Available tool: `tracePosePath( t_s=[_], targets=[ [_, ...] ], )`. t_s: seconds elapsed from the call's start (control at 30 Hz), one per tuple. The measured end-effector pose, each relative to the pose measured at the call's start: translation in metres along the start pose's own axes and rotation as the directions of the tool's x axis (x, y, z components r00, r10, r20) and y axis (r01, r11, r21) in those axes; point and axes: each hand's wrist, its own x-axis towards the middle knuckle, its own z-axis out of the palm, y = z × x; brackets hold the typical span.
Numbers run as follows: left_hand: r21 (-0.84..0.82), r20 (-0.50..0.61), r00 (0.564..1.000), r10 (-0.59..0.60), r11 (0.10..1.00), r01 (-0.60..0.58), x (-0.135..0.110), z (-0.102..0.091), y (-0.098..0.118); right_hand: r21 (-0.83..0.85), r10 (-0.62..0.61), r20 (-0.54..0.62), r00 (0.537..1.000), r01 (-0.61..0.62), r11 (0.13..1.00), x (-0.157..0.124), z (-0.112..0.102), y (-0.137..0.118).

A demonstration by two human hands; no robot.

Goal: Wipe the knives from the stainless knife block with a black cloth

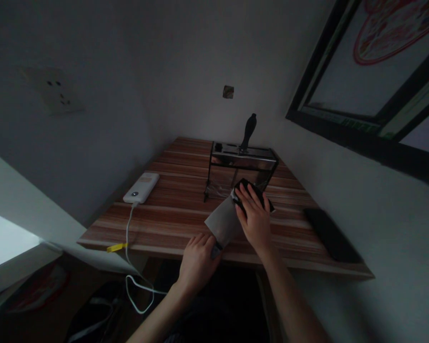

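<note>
A broad steel cleaver (224, 220) with a dark handle lies slanted over the wooden table (171, 209). My right hand (254, 215) is closed around the black handle at the upper end. My left hand (197, 259) pinches the blade's lower corner near the table's front edge. Just behind the cleaver stands a metal knife rack (240, 164) with one black-handled knife (248, 131) upright in it.
A white power bank (141, 187) lies at the table's left, its white cable (130, 257) hanging over the front edge. A flat dark object (331, 234) lies at the right edge. Walls close in the table on three sides. A wall socket (55, 90) sits upper left.
</note>
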Motion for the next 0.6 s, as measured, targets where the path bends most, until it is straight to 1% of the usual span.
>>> tracePosePath(
  t_s=[0.13, 0.23, 0.47, 0.6],
  targets=[
    [0.001, 0.020, 1.000, -0.002, 1.000, 0.002, 0.000, -0.001, 0.000, -0.020, 0.037, -0.043, 0.998, -0.038, 0.999, 0.006, 0.000, 0.009],
    [0.005, 0.038, 0.999, -0.008, 1.000, 0.008, 0.000, -0.002, 0.001, -0.022, 0.049, -0.059, 0.997, -0.051, 0.998, 0.007, 0.000, 0.009],
    [0.008, 0.048, 0.999, -0.011, 1.000, 0.010, 0.000, -0.002, 0.001, -0.009, 0.077, -0.073, 0.994, -0.078, 0.997, 0.001, 0.002, 0.003],
    [-0.004, 0.047, 0.999, -0.025, 1.000, 0.025, 0.001, -0.002, 0.003, 0.001, 0.041, -0.029, 0.999, -0.041, 0.999, -0.007, 0.003, -0.008]
  ],
)
